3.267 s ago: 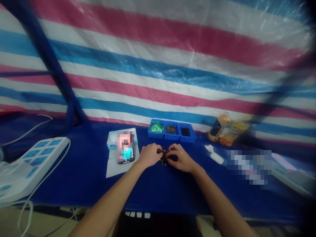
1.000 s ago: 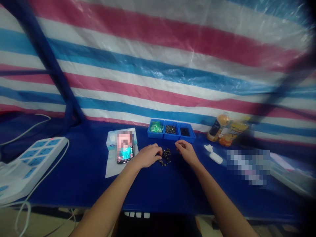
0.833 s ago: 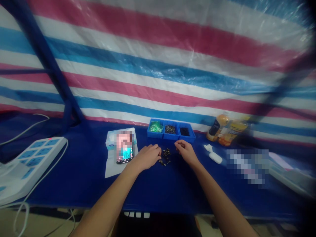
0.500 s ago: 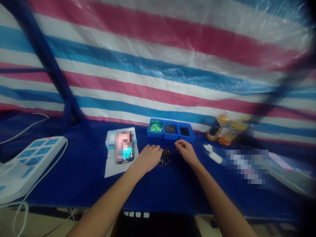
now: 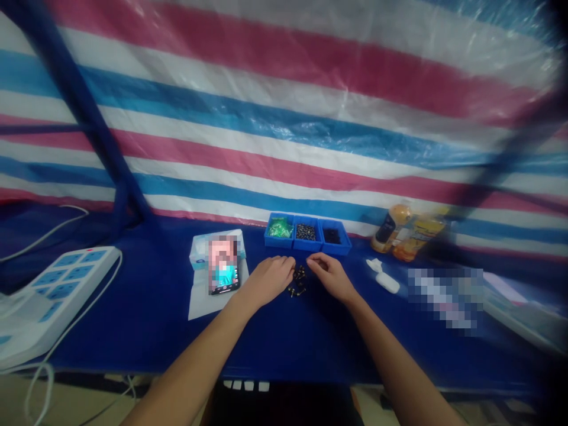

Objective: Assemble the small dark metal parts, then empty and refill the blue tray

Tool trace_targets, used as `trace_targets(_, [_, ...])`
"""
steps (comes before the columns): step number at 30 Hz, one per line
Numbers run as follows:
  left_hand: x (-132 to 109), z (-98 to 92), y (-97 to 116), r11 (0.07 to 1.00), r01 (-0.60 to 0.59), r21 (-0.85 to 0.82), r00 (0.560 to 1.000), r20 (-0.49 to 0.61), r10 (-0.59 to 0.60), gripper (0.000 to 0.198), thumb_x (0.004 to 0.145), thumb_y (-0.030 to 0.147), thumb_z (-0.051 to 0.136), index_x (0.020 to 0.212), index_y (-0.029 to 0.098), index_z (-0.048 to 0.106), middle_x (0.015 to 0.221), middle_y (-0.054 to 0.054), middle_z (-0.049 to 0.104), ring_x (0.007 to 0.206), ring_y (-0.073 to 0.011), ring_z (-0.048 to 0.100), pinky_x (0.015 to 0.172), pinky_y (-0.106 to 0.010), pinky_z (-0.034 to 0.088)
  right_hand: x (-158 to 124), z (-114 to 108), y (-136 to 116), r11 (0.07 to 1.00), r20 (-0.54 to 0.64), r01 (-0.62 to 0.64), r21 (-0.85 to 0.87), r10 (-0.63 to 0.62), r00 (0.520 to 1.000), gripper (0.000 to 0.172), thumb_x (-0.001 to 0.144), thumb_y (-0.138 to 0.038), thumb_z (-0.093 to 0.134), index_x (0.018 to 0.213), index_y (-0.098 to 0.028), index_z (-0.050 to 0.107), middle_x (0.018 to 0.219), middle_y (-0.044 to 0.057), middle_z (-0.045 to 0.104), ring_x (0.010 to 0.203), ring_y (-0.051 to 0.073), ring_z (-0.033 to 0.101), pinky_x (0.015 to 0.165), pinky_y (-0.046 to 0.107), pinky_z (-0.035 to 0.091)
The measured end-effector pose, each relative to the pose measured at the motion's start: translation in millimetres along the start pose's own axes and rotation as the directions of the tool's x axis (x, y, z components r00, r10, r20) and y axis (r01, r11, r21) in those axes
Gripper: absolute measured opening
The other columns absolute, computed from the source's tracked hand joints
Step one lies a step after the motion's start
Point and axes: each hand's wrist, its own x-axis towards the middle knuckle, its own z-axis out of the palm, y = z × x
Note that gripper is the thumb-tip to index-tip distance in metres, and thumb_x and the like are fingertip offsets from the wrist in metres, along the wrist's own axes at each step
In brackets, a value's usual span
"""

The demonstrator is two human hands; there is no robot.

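Reaching in from both sides, the left hand [image 5: 267, 280] and the right hand [image 5: 331, 277] rest at opposite edges of a loose scatter of small dark metal fasteners [image 5: 298, 281]. The pieces look like short screws, though they are too small to tell exactly. They lie directly on a blue cloth-covered tabletop [image 5: 133, 334], between the hands and just in front of a bright blue plastic three-compartment tray [image 5: 306, 247].

The work in hand appears to be close sorting or picking among these loose pieces. Parts this small would call for a fine fingertip pinch rather than a whole-hand grasp. The left grip is narrow, its fingers curled downward beside the scatter. The right grip is also narrow, with its fingertips drawn together near the scatter's far edge. Neither visibly holds a piece, but a tiny one could be hidden, so I cannot tell.

The tray's left compartment holds green packets [image 5: 279, 228], the middle one dark fasteners [image 5: 305, 232], and the right one small black parts [image 5: 331, 237]. To the left, a smartphone with a pixelated screen [image 5: 224, 266] lies on a white paper sheet [image 5: 199, 309]. To the right are a white plastic item [image 5: 386, 283] and two yellow-labelled bottles [image 5: 406, 234].
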Motion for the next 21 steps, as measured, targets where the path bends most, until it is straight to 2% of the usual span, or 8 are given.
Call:
trace_targets(4, [3.9, 0.7, 7.3, 0.998, -0.032, -0.062, 0.998, -0.054, 0.028, 0.013, 0.095, 0.022, 0.043, 0.089, 0.018, 0.054, 0.084, -0.004, 0.06, 0.084, -0.0192, 0.057, 0.074, -0.031, 0.044, -3.8, 5.4, -9.0, 0.995, 0.069, 0.064, -0.082, -0.058, 0.996, 0.031, 0.089, -0.048, 0.054, 0.088, -0.019, 0.067, 0.074, 0.001, 0.061, 0.065, 0.014, 0.051, 0.06, 0.025, 0.038])
trace_targets(11, [4.1, 5.3, 8.3, 0.978, -0.062, -0.198, 0.99, -0.138, 0.035, 0.015, 0.093, 0.02, 0.045, 0.086, 0.018, 0.058, 0.082, -0.004, 0.06, 0.082, -0.0177, 0.057, 0.078, -0.031, 0.045, -3.3, 6.1, -9.0, 0.995, 0.099, 0.057, -0.083, -0.048, 0.994, 0.034, 0.089, -0.049, 0.051, 0.081, -0.019, 0.066, 0.069, 0.0, 0.06, 0.064, 0.015, 0.049, 0.059, 0.024, 0.036])
trace_targets(16, [4.7, 3.0, 8.5, 0.954, -0.065, -0.294, 0.983, -0.185, 0.01, 0.014, 0.092, 0.021, 0.048, 0.086, 0.018, 0.06, 0.081, -0.004, 0.061, 0.08, -0.0166, 0.057, 0.076, -0.029, 0.045, -2.1, 5.5, -6.7, 0.999, 0.119, 0.039, -0.028, -0.036, 0.992, 0.037, 0.091, -0.049, 0.05, 0.075, -0.018, 0.06, 0.068, -0.001, 0.055, 0.063, 0.013, 0.046, 0.059, 0.024, 0.035])
trace_targets(21, [5.6, 2.2, 8.0, 0.929, -0.09, -0.358, 0.974, -0.225, 0.007, 0.01, 0.088, 0.018, 0.051, 0.089, 0.018, 0.061, 0.089, -0.004, 0.064, 0.085, -0.016, 0.058, 0.077, -0.028, 0.046, -0.6, 4.6, -4.2, 0.999, 0.153, -0.009, 0.041, 0.003, 0.988, 0.039, 0.09, -0.053, 0.05, 0.075, -0.017, 0.058, 0.064, -0.002, 0.051, 0.058, 0.011, 0.044, 0.055, 0.023, 0.034])
